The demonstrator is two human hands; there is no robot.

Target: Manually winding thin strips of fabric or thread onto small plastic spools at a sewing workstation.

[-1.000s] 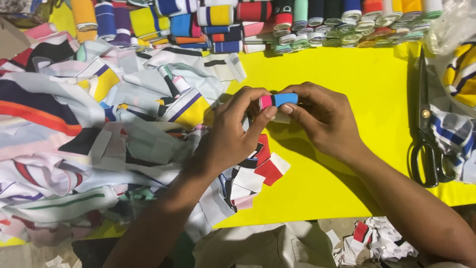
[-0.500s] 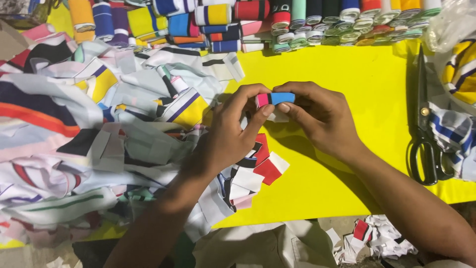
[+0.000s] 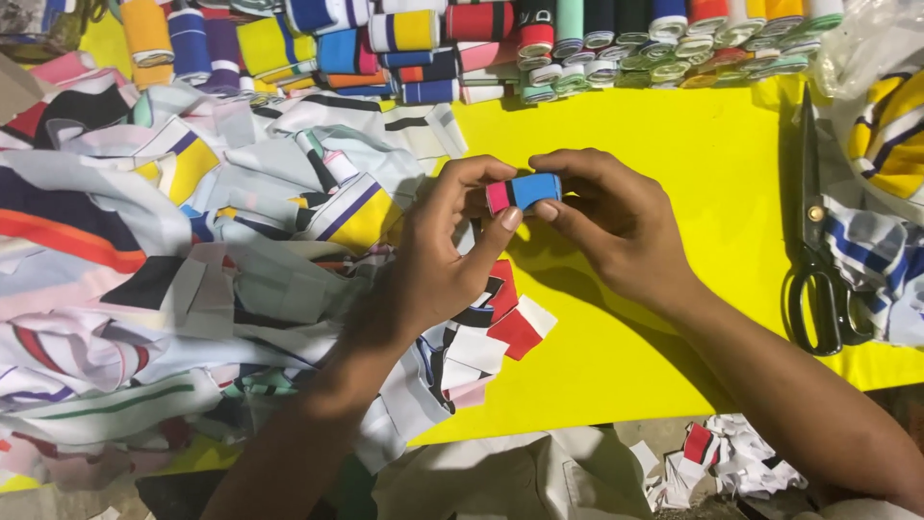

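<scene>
Above the yellow sheet (image 3: 674,154), our left hand (image 3: 438,265) and right hand (image 3: 616,231) together pinch a small pink-and-blue fabric roll (image 3: 523,193), with fabric scraps (image 3: 173,260) left of it and scissors (image 3: 818,250) right.

The pink and blue fabric roll (image 3: 523,193) has edged slightly leftward between both hands, barely any other shift

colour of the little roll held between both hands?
The fabric roll is pink at its left end, blue on the rest; head view.
</scene>
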